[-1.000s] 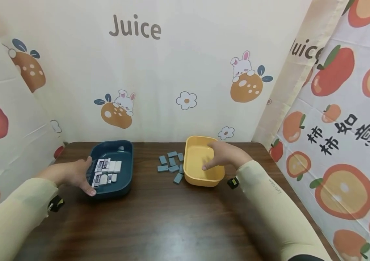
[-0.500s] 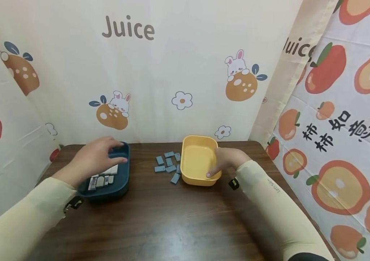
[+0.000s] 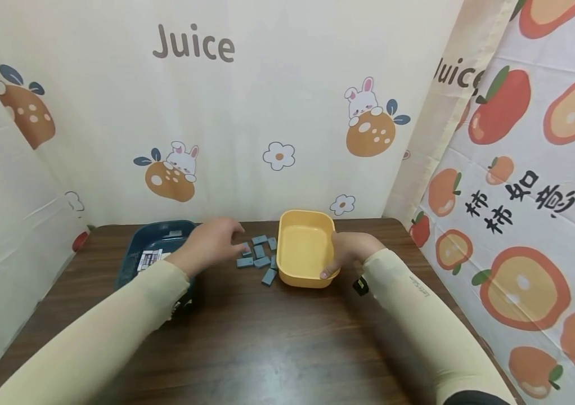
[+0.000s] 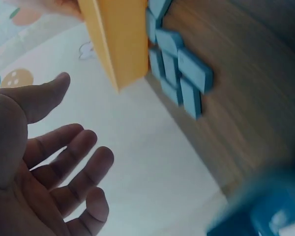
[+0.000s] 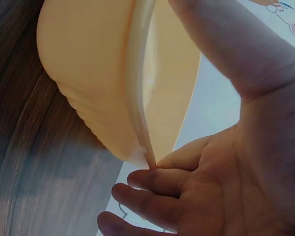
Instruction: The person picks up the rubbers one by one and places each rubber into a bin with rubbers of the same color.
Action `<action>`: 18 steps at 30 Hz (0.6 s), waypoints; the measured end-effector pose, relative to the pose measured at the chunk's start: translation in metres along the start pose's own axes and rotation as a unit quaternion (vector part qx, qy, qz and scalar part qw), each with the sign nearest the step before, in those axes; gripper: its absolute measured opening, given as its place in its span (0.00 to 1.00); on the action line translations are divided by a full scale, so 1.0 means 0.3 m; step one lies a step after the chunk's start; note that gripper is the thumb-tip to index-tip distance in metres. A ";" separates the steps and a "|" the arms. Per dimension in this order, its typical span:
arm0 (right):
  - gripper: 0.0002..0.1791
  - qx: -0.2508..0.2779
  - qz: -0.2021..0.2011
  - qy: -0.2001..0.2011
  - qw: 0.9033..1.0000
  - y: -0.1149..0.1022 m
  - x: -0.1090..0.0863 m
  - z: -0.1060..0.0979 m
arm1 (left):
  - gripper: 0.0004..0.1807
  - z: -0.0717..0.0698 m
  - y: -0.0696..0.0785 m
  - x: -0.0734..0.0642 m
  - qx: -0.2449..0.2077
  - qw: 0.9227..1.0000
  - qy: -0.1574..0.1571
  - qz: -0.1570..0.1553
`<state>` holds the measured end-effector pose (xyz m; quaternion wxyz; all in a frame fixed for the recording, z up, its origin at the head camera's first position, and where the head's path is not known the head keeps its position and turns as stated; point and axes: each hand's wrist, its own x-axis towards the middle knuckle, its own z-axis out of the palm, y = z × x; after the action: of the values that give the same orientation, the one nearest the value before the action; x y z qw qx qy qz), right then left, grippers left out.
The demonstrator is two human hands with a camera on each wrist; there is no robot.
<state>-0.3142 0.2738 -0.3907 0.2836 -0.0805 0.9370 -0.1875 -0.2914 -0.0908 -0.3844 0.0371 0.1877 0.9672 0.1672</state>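
Observation:
My left hand (image 3: 212, 242) reaches over the table just left of several small blue-grey rectangular blocks (image 3: 259, 252), its thumb and fingers apart and holding nothing. In the left wrist view the loosely bent fingers (image 4: 91, 172) stand clear of the blocks (image 4: 191, 69). My right hand (image 3: 352, 250) grips the right side of a yellow plastic bin (image 3: 308, 281); its thumb lies over the rim. The right wrist view shows the index finger (image 5: 182, 155) touching the bin's rim (image 5: 135, 88), while the thumb tip is out of frame.
A dark blue bin (image 3: 133, 250) stands on the left, partly behind my left arm, holding white block-shaped pieces with printed sleeves (image 3: 149, 259). The brown wooden table (image 3: 277, 343) meets a printed cloth backdrop (image 3: 237, 124) behind; another cloth hangs at the right.
My left hand has moved right, from the dark blue bin to beside the blue-grey blocks. My right hand has shifted from over the yellow bin's interior to its right rim.

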 end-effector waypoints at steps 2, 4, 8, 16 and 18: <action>0.76 0.001 0.007 -0.004 1.000 0.000 -0.001 -0.004 | 0.28 0.028 0.020 0.032 -0.005 1.000 -0.016 -0.009; 0.79 -0.002 0.011 -0.012 1.000 -0.002 0.000 -0.007 | 0.27 0.049 0.035 0.057 -0.011 0.999 -0.034 -0.017; 0.87 -0.015 0.015 -0.019 1.000 -0.009 0.004 -0.012 | 0.23 0.086 0.041 0.098 -0.015 0.998 -0.053 -0.032; 0.92 0.011 0.021 -0.022 0.999 0.001 0.003 -0.002 | 0.16 0.145 0.026 0.139 0.045 0.988 -0.116 -0.088; 0.92 0.009 0.019 -0.017 1.000 0.004 0.004 -0.001 | 0.18 0.159 0.024 0.145 0.057 0.985 -0.125 -0.103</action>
<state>-0.3153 0.2748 -0.3914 0.3032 -0.0636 0.9318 -0.1889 -0.3226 -0.0534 -0.4273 0.1635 0.1086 0.9771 0.0823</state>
